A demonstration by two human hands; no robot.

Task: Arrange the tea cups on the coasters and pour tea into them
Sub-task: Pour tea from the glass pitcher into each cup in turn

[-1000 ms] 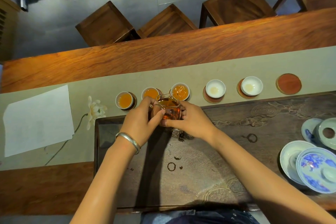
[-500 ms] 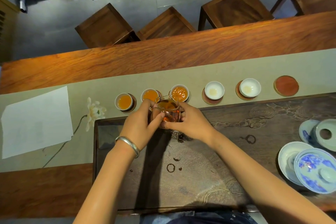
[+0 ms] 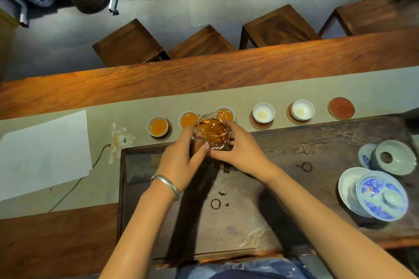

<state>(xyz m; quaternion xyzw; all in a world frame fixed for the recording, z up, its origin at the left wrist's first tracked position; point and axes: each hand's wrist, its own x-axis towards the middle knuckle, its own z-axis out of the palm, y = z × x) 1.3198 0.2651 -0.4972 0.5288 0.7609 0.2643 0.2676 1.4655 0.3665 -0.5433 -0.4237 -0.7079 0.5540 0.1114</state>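
Observation:
Both hands hold a glass pitcher (image 3: 212, 132) of amber tea above the far edge of the dark tea tray (image 3: 283, 199). My left hand (image 3: 181, 163) grips its left side, my right hand (image 3: 240, 154) its right side and handle. On the beige runner (image 3: 283, 90) stand several small white cups on brown coasters: three with tea, namely the left cup (image 3: 158, 126), the second cup (image 3: 188, 119) and the third cup (image 3: 225, 114) just beyond the pitcher's spout. Two cups (image 3: 263, 113) (image 3: 302, 109) are nearly empty. One coaster (image 3: 341, 108) is bare.
At the tray's right end sit a blue-and-white lidded bowl (image 3: 381, 195) on a saucer and a pale green strainer (image 3: 395, 157). White paper (image 3: 43, 154) and a white flower (image 3: 118, 140) lie on the left. Wooden stools (image 3: 129, 43) stand beyond the table.
The pitcher has risen slightly and tilted toward the third cup, with both hands still around it. The view has shifted a little.

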